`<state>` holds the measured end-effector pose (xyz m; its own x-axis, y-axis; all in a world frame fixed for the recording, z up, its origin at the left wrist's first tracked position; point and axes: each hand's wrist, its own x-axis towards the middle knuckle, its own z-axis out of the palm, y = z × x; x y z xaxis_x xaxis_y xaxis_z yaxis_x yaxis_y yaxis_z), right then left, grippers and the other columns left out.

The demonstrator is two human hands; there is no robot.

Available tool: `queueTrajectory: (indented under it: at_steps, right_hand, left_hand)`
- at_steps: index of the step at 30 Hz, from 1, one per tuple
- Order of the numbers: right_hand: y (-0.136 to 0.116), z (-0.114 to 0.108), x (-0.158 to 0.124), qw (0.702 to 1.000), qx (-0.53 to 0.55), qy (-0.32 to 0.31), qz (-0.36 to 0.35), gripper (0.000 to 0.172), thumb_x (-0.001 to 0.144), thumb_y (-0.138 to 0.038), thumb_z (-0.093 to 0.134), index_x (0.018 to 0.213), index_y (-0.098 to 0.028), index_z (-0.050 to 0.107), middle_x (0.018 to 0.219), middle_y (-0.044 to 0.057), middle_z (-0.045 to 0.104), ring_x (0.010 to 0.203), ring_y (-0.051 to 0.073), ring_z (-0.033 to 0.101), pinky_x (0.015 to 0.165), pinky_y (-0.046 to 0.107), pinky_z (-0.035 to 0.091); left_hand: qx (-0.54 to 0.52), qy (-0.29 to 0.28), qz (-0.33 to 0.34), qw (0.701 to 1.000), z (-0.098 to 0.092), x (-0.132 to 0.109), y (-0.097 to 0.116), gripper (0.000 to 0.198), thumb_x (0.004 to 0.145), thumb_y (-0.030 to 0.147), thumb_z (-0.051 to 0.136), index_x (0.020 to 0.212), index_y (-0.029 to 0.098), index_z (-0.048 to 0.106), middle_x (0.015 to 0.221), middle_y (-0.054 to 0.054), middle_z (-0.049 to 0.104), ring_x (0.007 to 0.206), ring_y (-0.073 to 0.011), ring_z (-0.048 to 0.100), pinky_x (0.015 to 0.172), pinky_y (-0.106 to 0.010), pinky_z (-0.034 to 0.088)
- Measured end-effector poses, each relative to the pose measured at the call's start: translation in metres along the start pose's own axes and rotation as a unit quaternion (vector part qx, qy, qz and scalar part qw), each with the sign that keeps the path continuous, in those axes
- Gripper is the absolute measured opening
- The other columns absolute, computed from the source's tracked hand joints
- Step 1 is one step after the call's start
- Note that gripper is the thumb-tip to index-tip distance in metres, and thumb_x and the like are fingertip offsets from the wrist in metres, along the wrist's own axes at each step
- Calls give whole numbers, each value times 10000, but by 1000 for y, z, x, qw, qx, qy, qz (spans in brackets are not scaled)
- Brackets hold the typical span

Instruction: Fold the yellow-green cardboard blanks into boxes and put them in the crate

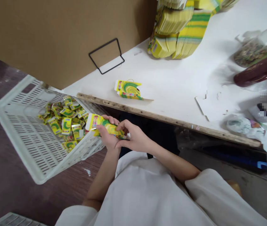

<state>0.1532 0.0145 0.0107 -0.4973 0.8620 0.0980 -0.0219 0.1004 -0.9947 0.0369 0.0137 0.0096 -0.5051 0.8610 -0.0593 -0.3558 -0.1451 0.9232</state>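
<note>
Both my hands are on one small yellow-and-green printed carton (111, 128), held in front of my body just off the table's edge. My left hand (108, 136) grips its left part, thumb on top and fingers behind. At the carton's right end, my right hand (132, 135) has its thumb and fingers closed on the flaps. A white flap sticks out at the carton's left end. Another open carton (129, 89) of the same print lies on the white table (171, 84) just beyond my hands.
A white plastic crate (29, 138) with many small yellow packs (66, 125) stands on the left. Stacks of flat cartons (189, 34) sit at the back. A black wire frame (102, 73) rests against a brown board (65, 34). A dark red cup (253, 72) and a jar (251, 51) are at right.
</note>
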Motion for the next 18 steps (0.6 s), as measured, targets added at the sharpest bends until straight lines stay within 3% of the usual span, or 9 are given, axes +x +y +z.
queueTrajectory:
  at_steps: [3,5,8,10,12,14,16,18]
  right_hand:
    - [3,-8,3,998,24,51,15,485,753,-533,802,983,-195,540,869,-1,586,676,125,503,605,255,439]
    - [1,-17,3,998,27,52,8,433,813,-511,759,1019,-184,563,863,3,612,667,122,515,604,252,436]
    - [-6,-32,4,999,-16,36,-25,241,928,-408,646,993,-177,620,847,17,659,695,136,574,637,260,462]
    - [-12,-42,3,993,-87,49,-57,149,963,-311,590,965,-183,665,864,32,679,747,157,605,682,280,487]
    - [-17,-52,3,977,-184,67,-85,163,973,-240,561,1005,-208,718,899,50,683,812,186,608,745,320,503]
    - [-21,-61,2,951,-278,71,-111,244,982,-191,532,1040,-267,757,927,64,683,882,219,589,825,381,499]
    - [-24,-64,1,930,-334,42,-145,311,985,-167,515,1031,-335,773,953,59,688,957,241,568,928,445,470]
    - [-26,-61,0,922,-341,-6,-181,339,984,-167,518,1037,-397,762,982,30,690,1029,245,562,1069,497,396]
  left_hand:
    - [37,-39,-26,998,-7,-6,-5,720,578,903,637,882,252,598,842,-16,588,763,-169,605,725,-297,545]
    - [71,-41,-18,996,-13,-9,-8,618,632,791,727,877,232,633,864,-20,632,806,-170,630,745,-290,549]
    - [97,1,16,995,-21,-7,-11,404,722,566,808,783,203,642,752,15,641,703,-125,622,690,-251,538]
    - [97,-16,12,995,-28,-1,-7,384,728,551,807,748,199,655,727,12,663,690,-137,649,709,-277,560]
    - [90,-71,-12,993,-35,10,3,441,782,645,706,853,210,711,856,-41,730,828,-197,710,828,-357,583]
    - [95,-141,-22,985,-42,21,16,630,820,762,545,1098,223,714,1115,-107,733,1075,-265,695,996,-441,533]
    - [153,-225,-5,962,-46,27,27,815,728,803,615,1318,242,609,1323,-133,651,1248,-310,612,1088,-480,466]
    - [261,-318,7,911,-45,25,31,972,601,687,814,1416,253,509,1389,-138,601,1286,-344,576,1082,-496,467]
